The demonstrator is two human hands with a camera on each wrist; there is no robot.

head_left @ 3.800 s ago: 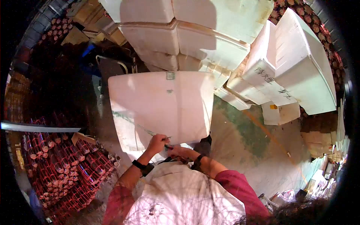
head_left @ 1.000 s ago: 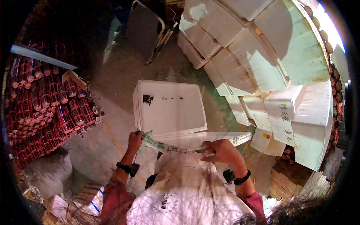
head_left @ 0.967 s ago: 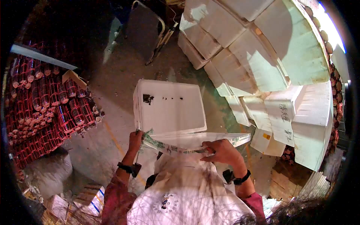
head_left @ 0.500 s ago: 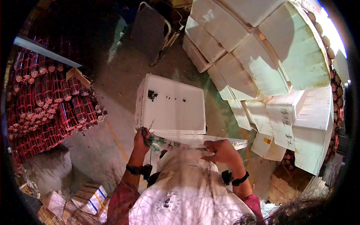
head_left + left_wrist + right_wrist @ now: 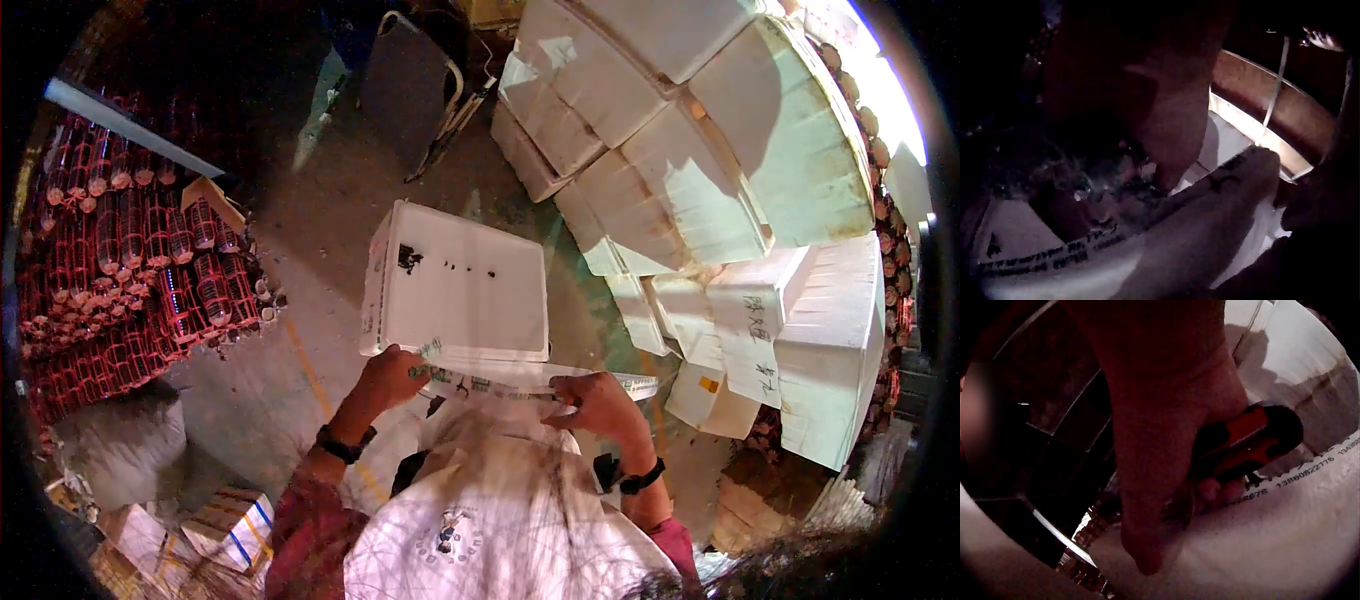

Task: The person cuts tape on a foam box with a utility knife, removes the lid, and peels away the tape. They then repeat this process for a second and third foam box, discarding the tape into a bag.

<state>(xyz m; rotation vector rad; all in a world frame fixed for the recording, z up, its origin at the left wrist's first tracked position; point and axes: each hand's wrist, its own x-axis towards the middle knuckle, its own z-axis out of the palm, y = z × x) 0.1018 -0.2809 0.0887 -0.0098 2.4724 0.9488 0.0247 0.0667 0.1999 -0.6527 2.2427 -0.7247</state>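
Note:
My left hand (image 5: 392, 378) grips crumpled clear packing tape with green print (image 5: 1085, 172) at the left end of a white foam lid (image 5: 520, 373). The lid stands on edge close to my apron, with a printed strip (image 5: 480, 384) along its upper edge. My right hand (image 5: 600, 405) grips a tool with a red-and-black handle (image 5: 1279, 431); its working end is hidden. The right thumb (image 5: 1147, 547) lies against the lid's face. Just beyond the lid, a white foam box (image 5: 470, 310) with dark marks sits on the floor.
White foam boxes (image 5: 690, 170) are stacked high at the right. Red-netted bundles (image 5: 140, 240) are piled at the left, under a pale bar (image 5: 130, 125). A folding metal frame (image 5: 410, 90) stands behind. Smaller cartons (image 5: 225, 530) lie at lower left.
Since the oldest frame, a large foam face before me has given way to a lid on edge. In the last second my left hand moves right along the lid; the right stays near its place.

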